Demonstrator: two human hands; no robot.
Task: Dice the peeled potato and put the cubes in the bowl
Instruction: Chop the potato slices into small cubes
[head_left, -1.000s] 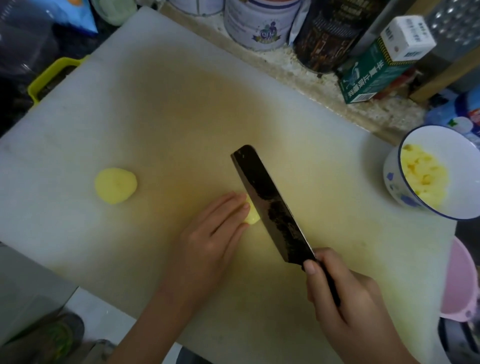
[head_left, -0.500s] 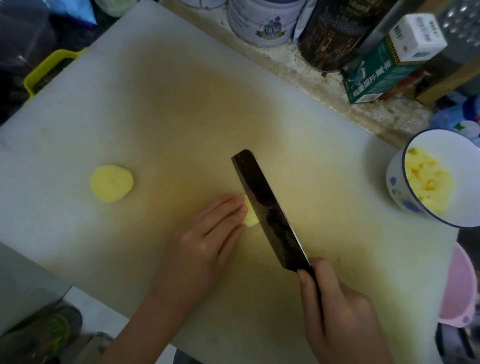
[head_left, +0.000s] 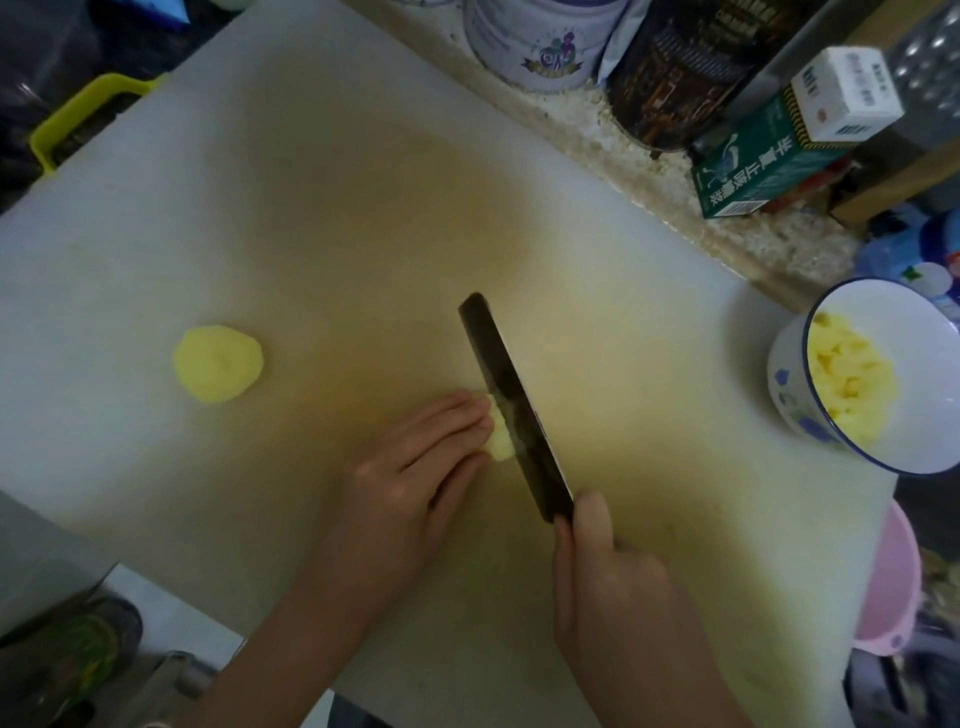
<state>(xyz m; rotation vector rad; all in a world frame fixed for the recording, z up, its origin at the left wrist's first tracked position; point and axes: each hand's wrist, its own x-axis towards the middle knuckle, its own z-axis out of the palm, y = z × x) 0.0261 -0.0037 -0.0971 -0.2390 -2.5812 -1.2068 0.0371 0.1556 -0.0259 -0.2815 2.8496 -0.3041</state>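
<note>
On the white cutting board (head_left: 311, 218) lies a small yellow potato piece (head_left: 500, 435), mostly hidden between my fingertips and the blade. My left hand (head_left: 415, 467) presses on it with straight fingers. My right hand (head_left: 613, 587) grips the handle of a dark cleaver (head_left: 511, 400), whose blade stands edge-down on the piece. A second, rounded potato piece (head_left: 218, 370) lies alone at the board's left. The white bowl (head_left: 930, 364) with a blue rim, at the board's right edge, holds several yellow cubes (head_left: 852, 384).
Tins (head_left: 535, 41) and a green carton (head_left: 769, 161) line the counter behind the board. A pink container (head_left: 893, 587) sits below the bowl at the right. A yellow-rimmed basket (head_left: 78, 119) is off the board's far left corner.
The cleaver has tipped more upright and shifted slightly left into the potato piece. My left fingers still press on it; less of the piece shows.
</note>
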